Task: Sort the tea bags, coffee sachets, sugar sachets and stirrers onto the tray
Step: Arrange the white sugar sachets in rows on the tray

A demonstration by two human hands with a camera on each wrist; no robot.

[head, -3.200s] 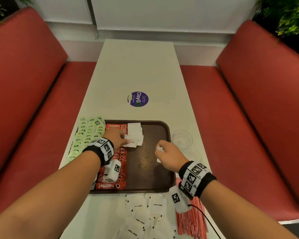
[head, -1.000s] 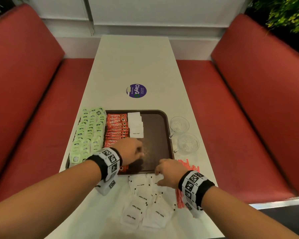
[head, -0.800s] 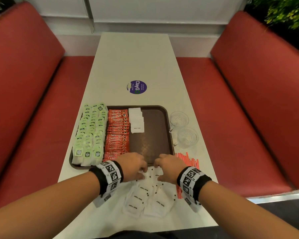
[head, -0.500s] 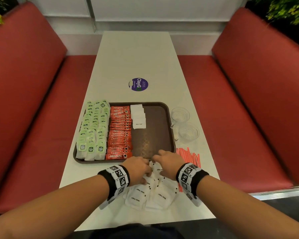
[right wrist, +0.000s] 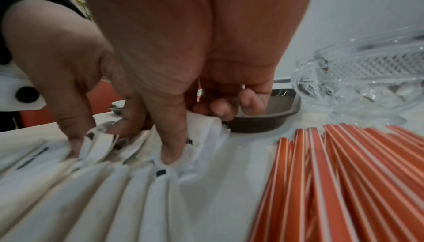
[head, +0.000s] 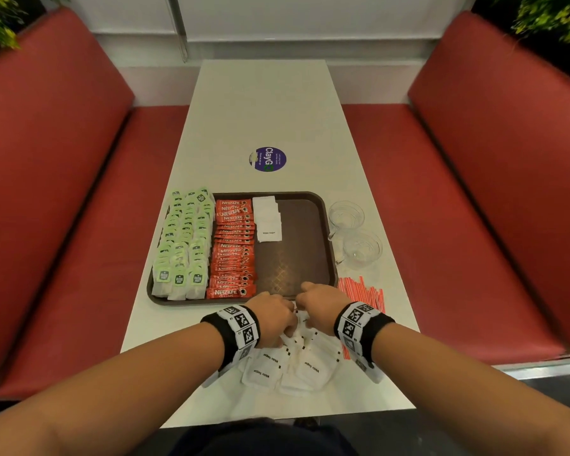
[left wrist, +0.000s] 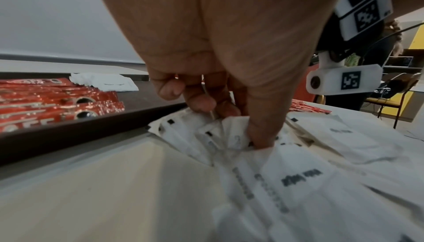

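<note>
Just under both hands lies the sugar pile (head: 290, 363), loose on the table (head: 270, 103) and touching the near rim of the tray (head: 306, 225). A moment ago the left hand (head: 272, 319) was still over the tray; now it has come back and sits beside the right hand (head: 320, 309), so the next load is starting. Both hands pinch sachets from the pile: the left thumb (left wrist: 261, 133) presses a bunch against curled fingers, and the right thumb (right wrist: 169, 148) does the same. Past the knuckles, the tray already has tea bags (head: 183, 241) and coffee (head: 234, 245) in long rows, and a short sugar row (head: 267, 218) far ahead. The brown floor between that row and the hands is bare, so there is room to lay more. The low rim is the one edge to lift over. Stirrers (head: 362, 304) wait right of the right hand, near two glass cups (head: 356, 235).
</note>
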